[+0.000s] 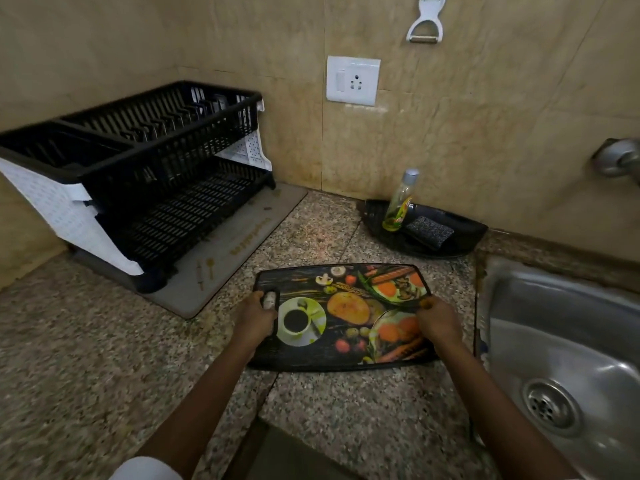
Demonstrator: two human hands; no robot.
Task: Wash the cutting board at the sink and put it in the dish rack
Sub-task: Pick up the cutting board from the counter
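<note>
A dark cutting board (346,306) printed with food pictures lies flat on the granite counter, just left of the steel sink (568,341). My left hand (254,322) grips its left edge at the handle hole. My right hand (438,320) grips its right edge. The black two-tier dish rack (145,161) with white sides stands at the back left on a grey mat and holds no dishes.
A black tray (464,233) by the wall holds a bottle of yellow dish liquid (400,202) and a dark scrub pad (429,230). A tap (620,161) juts from the wall above the sink. A socket (352,80) and a white peeler (425,20) hang on the tiles.
</note>
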